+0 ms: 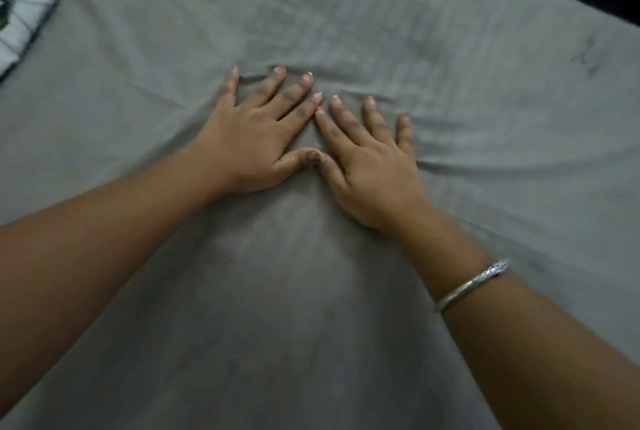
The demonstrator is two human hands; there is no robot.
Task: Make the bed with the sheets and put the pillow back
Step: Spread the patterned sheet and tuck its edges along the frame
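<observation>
Evidently the smoothing step is in hand: the grey sheet (467,138) is pressed flat beneath the left hand (249,142) and right hand (370,166), fingers (298,93) spread and thumbs touching, and an outward sweep is judged necessary for the creases (349,87) bunched just beyond the fingertips.

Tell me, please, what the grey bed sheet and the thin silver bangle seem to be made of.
The grey bed sheet looks like soft matte cloth, perhaps cotton: it puckers into fine creases. The thin silver bangle looks like polished metal: it glints.
</observation>
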